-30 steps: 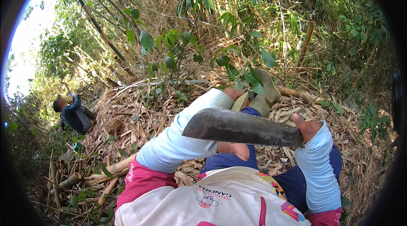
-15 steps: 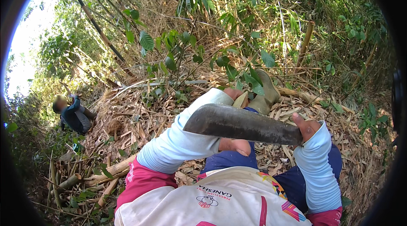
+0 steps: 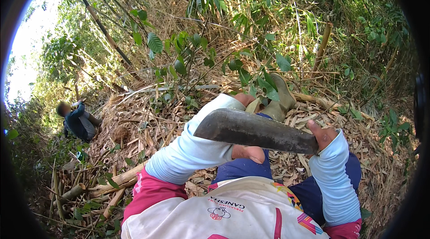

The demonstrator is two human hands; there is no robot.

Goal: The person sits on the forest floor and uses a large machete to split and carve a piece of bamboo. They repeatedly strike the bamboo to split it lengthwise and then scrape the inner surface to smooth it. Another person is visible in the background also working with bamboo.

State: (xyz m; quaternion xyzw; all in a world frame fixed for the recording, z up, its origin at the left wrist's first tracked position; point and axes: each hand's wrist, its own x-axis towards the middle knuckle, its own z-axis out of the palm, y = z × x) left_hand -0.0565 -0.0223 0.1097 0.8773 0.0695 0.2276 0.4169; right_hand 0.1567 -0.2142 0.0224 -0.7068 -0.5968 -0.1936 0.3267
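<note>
A machete (image 3: 260,132) with a broad, dark, worn blade lies nearly level across my front, its rounded tip toward the left. My right hand (image 3: 323,136) is closed round its handle end, thumb pointing up; the handle itself is hidden. Behind the blade is my left hand (image 3: 249,153), its thumb showing below and some finger above, near my blue-trousered leg (image 3: 244,167). The blade covers most of that hand, so its grip cannot be made out. Just beyond the fingers is a pale, flat-looking piece (image 3: 253,106), close to my olive rubber boot (image 3: 282,98).
Dry bamboo leaves and chips (image 3: 134,127) cover the sloping ground. Cut bamboo poles (image 3: 112,185) lie at lower left. Leafy saplings (image 3: 181,55) and dense bamboo stand ahead. A person (image 3: 78,120) in dark clothes sits at far left, holding a long tool upright.
My hands and the machete have barely shifted. At far left, the other person's tool has swung up from a slant to upright.
</note>
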